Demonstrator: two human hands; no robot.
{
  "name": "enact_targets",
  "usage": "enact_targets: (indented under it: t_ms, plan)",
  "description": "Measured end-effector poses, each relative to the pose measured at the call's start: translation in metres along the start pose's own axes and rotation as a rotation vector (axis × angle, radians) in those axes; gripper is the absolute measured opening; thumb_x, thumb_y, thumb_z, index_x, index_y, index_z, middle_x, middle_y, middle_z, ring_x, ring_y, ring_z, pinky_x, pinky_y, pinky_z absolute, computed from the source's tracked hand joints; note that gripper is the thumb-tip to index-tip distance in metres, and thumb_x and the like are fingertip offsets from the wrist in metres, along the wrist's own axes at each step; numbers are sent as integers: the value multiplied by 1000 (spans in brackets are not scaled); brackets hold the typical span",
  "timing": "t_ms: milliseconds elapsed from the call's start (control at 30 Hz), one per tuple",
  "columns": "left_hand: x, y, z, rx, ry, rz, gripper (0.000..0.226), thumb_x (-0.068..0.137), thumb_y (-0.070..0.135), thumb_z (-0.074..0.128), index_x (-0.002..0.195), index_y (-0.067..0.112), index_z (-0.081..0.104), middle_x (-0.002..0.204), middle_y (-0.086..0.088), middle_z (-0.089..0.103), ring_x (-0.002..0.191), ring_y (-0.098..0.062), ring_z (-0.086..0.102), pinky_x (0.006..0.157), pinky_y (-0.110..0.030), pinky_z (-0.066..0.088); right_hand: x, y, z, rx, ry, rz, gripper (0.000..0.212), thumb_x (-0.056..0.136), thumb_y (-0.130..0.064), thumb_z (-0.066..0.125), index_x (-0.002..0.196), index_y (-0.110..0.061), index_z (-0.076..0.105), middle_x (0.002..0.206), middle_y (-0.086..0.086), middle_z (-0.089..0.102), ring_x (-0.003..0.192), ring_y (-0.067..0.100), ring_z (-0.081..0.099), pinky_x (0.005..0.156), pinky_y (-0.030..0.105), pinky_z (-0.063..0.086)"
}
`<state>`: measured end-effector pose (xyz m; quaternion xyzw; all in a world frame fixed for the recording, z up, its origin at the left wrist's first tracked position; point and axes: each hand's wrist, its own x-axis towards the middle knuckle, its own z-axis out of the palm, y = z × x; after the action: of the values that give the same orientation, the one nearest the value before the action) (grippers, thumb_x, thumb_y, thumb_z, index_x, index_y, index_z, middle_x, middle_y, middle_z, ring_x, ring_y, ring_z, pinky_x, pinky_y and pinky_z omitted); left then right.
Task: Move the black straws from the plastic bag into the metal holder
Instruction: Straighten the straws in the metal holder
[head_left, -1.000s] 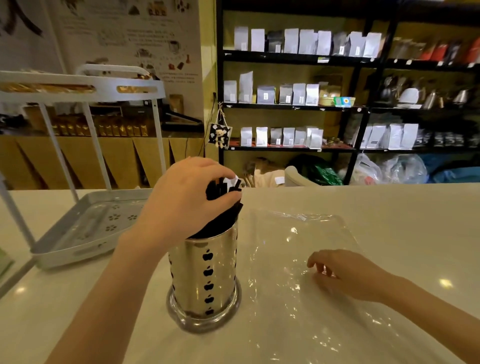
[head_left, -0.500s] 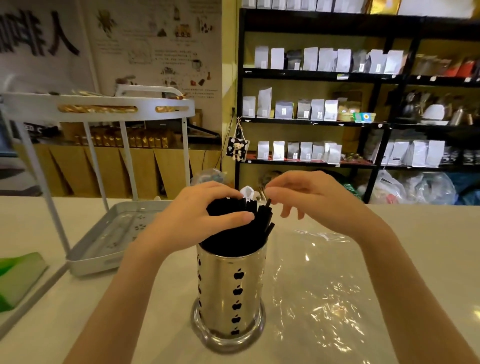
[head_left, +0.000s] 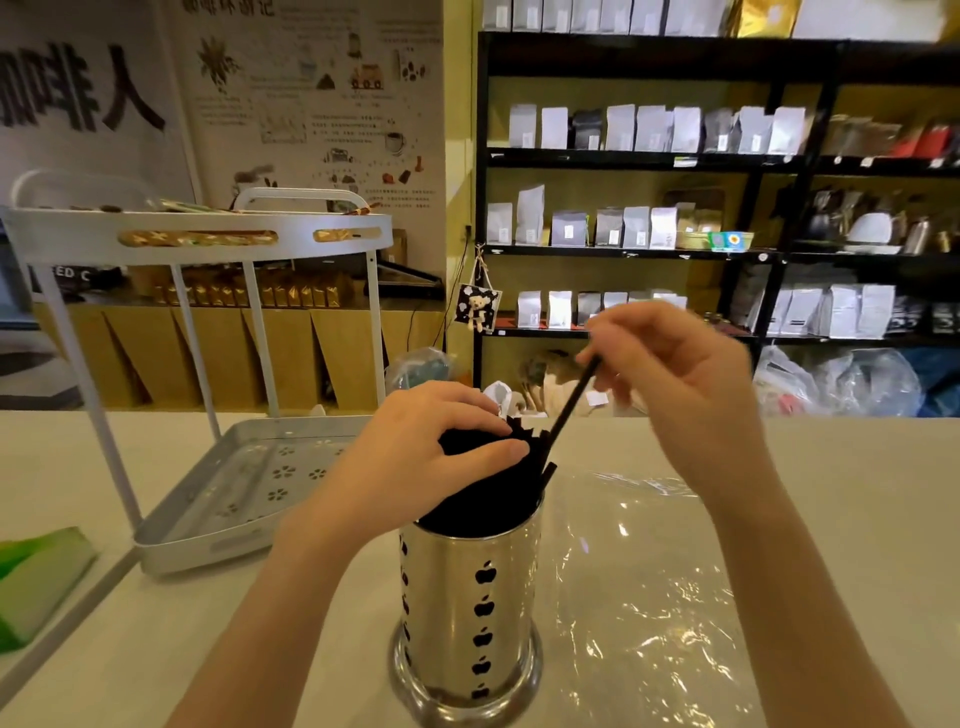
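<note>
A shiny metal holder (head_left: 470, 613) with apple-shaped cutouts stands on the counter in front of me, packed with a bundle of black straws (head_left: 493, 493). My left hand (head_left: 415, 457) wraps around the top of that bundle. My right hand (head_left: 675, 379) is above and to the right, pinching the upper end of a single black straw (head_left: 569, 410) that slants down into the bundle. The clear plastic bag (head_left: 649, 597) lies flat on the counter to the right of the holder, and no straws show in it.
A white two-tier rack stands at the left, its lower perforated tray (head_left: 208, 519) close to my left forearm. A green object (head_left: 36, 577) lies at the left edge. Black shelves (head_left: 675, 161) with pouches fill the background beyond the counter.
My right hand left the bag on the counter, rose to the top of the holder, and now holds one straw raised and slanted. My left hand stays on the bundle.
</note>
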<state>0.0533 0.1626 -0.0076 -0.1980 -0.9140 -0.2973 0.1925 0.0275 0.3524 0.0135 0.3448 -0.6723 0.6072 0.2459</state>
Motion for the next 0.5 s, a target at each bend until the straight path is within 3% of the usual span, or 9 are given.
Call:
enact_targets:
  t_ms: [167,300,400,500]
  plan:
    - [-3,2,-8,-121,11,25,17,75,35,64,89,44,66,90,30,63,103,8,51,79,-5,45,1,-2,-19,238,355,-66,13,91,-14,50,87,-19,61,67,-6,67,53,10,58,50,21,49]
    - [-9,2,-19,-262,52,-7,17,73,29,65,87,38,69,85,11,72,94,-3,62,81,-24,54,4,5,-19,418,480,78,13,92,-14,50,88,-16,62,64,-6,69,54,7,62,54,19,53]
    - [-12,3,-33,-337,236,7,19,66,32,60,83,32,67,76,15,73,80,-2,66,75,-17,53,6,14,-15,454,431,198,8,84,-17,58,83,-17,66,62,-6,71,52,6,64,51,16,52]
    - [-20,-6,-52,-444,484,-12,20,62,30,59,81,31,65,70,23,71,72,0,67,68,-10,52,3,21,-11,282,214,271,9,71,-22,66,73,-22,74,62,-4,72,48,6,60,48,16,50]
